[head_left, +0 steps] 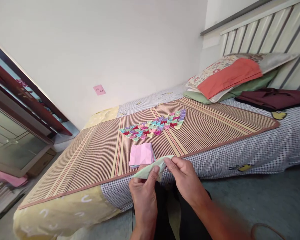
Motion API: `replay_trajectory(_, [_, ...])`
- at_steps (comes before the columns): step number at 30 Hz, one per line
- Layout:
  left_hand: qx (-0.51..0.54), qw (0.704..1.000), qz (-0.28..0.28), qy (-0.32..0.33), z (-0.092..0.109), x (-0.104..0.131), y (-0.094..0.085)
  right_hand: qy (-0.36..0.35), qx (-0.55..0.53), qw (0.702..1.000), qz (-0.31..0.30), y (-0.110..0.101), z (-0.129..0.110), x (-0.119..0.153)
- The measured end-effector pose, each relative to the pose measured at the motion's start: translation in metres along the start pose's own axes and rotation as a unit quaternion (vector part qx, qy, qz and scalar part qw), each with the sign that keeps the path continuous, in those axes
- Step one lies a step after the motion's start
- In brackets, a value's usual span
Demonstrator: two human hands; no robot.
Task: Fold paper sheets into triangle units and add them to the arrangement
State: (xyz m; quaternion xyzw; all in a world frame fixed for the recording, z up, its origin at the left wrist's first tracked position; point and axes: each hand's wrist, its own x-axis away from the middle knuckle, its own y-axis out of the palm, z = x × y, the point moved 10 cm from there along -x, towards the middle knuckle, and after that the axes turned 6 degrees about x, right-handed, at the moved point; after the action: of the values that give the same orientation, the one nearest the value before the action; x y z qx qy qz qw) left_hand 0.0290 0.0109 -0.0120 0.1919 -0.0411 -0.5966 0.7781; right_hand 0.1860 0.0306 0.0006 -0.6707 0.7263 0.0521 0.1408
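While both your hands work close together at the near side of the bed point(62, 213), a pale green folded paper point(152, 170) is held between them, its upper edge slanting up to the right. Your left hand point(144, 198) has its thumb pressed on the paper's face and the fingers closed in behind it. Your right hand point(186, 176) pinches the upper right end between thumb and forefinger, the remaining fingers curled in. Just beyond the paper, a stack of square sheets point(140, 154), creased pink on top, lies on the striped mat point(215, 130) near its front border. Farther back, small folded paper pieces point(153, 125) in many colours sit in close, slanting rows. Off to your right lie a maroon cloth item point(267, 98) and piled pillows point(230, 76), beside the slatted headboard point(261, 36). Farthest off, a pink note point(99, 89) shows on the pale wall point(125, 50).
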Motion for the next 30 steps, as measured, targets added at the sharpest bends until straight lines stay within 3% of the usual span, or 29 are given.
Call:
replay_trajectory(5, [0.058, 0.995, -0.011, -0.075, -0.012, -0.003, 0.007, -0.006, -0.011, 0.999, -0.029, -0.003, -0.001, -0.002])
replay_trajectory(12, [0.079, 0.993, -0.031, -0.078, -0.013, -0.002, 0.013, -0.007, -0.022, 0.998, -0.059, -0.002, -0.005, -0.004])
replay_trajectory(16, [0.093, 0.993, -0.005, -0.067, -0.013, -0.003, 0.010, 0.028, -0.052, 0.996, -0.067, 0.004, 0.006, -0.002])
replay_trajectory(24, [0.094, 0.994, 0.003, -0.053, -0.010, -0.003, 0.010, 0.033, -0.080, 0.995, -0.056, 0.005, 0.003, -0.001])
replay_trajectory(30, [0.116, 0.992, 0.014, -0.047, -0.010, -0.004, 0.007, 0.036, -0.144, 0.989, -0.001, -0.015, 0.007, -0.011])
